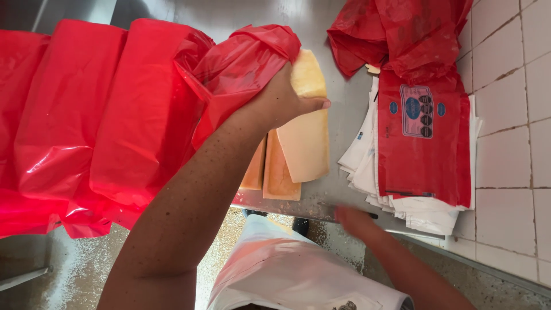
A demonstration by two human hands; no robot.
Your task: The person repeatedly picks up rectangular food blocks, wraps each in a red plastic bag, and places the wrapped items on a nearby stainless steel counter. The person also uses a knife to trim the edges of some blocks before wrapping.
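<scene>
My left hand grips the top end of a pale yellow slab that stands tilted on the steel table. The hand also presses against the mouth of a red plastic bag. Two orange-tinted slabs lie flat just beneath and left of the yellow one. My right hand is blurred at the table's near edge, below a pile of white sheets. Whether its fingers hold anything I cannot tell.
Large blocks wrapped in red plastic fill the left side. A flat red printed bag lies on the white pile, with a crumpled red bag behind it. A white tiled wall bounds the right. Below is speckled floor.
</scene>
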